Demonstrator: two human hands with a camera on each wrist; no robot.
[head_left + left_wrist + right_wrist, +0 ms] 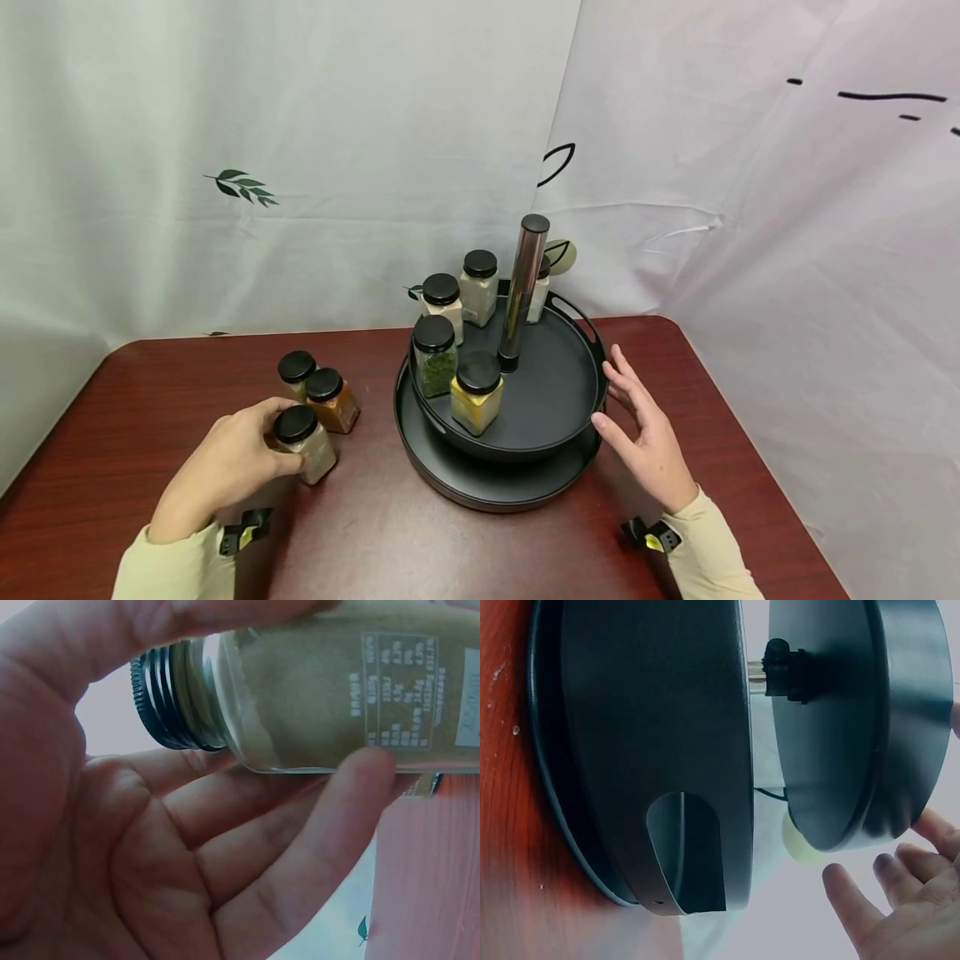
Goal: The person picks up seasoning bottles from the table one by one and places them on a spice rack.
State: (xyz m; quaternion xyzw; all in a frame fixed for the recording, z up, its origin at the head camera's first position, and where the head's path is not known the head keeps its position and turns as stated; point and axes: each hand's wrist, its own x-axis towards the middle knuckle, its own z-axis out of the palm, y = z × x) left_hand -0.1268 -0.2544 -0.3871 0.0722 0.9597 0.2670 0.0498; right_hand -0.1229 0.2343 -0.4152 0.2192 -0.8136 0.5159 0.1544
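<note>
In the head view my left hand [225, 458] grips a square glass spice jar [318, 457] of pale powder with a black screw lid. The left wrist view shows this jar [307, 697] held between thumb and fingers, printed text on its side. Right behind it stand a jar of orange-brown spice [339, 408] and another black-lidded jar [297, 368]. At the right, my right hand [648, 442] has its fingers spread at the rim of a black two-tier turntable's upper tray [558, 400]. In the right wrist view fingertips [930, 825] meet that tray's outer wall [911, 750].
The upper tray bears several jars, among them a green herb jar [437, 372] and a yellow powder jar [476, 408]. A metal post [522, 292] rises from its middle. The wider lower tray [487, 497] sits on the red-brown table [360, 542]; white cloth [337, 125] hangs behind.
</note>
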